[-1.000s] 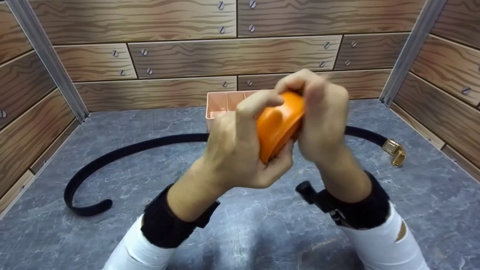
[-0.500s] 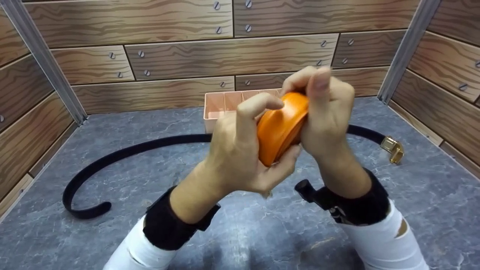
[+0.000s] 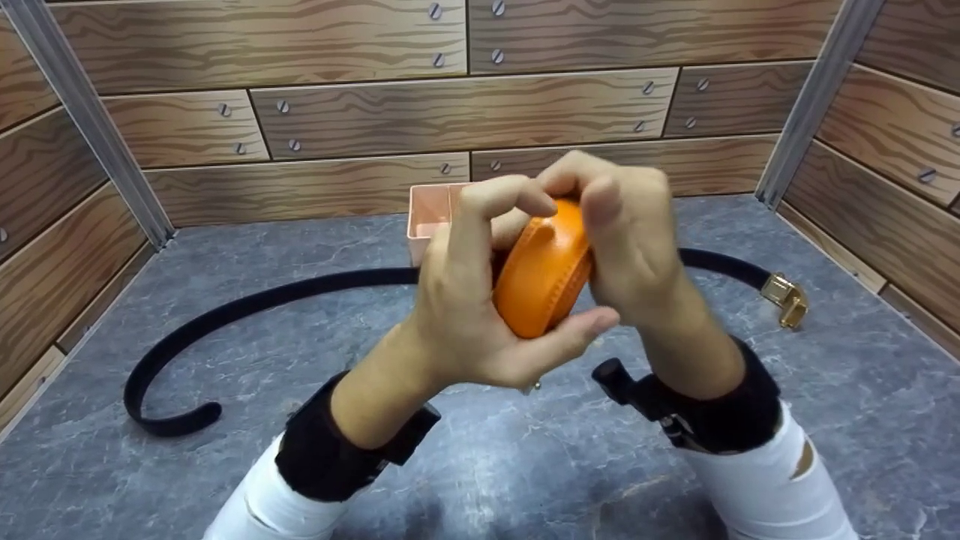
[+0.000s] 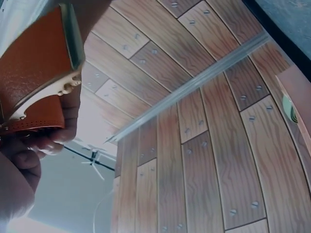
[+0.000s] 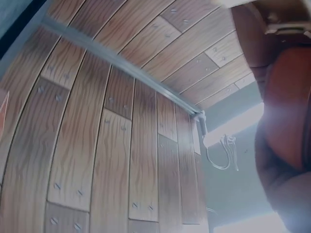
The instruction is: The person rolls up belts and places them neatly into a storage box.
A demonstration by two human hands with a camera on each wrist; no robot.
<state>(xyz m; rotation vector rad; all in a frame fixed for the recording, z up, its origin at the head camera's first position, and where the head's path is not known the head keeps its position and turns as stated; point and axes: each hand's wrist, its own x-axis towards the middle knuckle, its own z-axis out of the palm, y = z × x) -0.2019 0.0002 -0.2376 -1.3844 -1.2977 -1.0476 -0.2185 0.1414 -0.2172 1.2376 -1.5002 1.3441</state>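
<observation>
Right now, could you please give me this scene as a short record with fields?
Held: orange pouch-like item, edge stitched
Left hand: grips the item, fingers curled
Right hand: grips its other side
Belt: black, curving across the gray tabletop
Buckle: gold, at the belt's right end
Box: pink, divided, partly hidden behind the hands
</observation>
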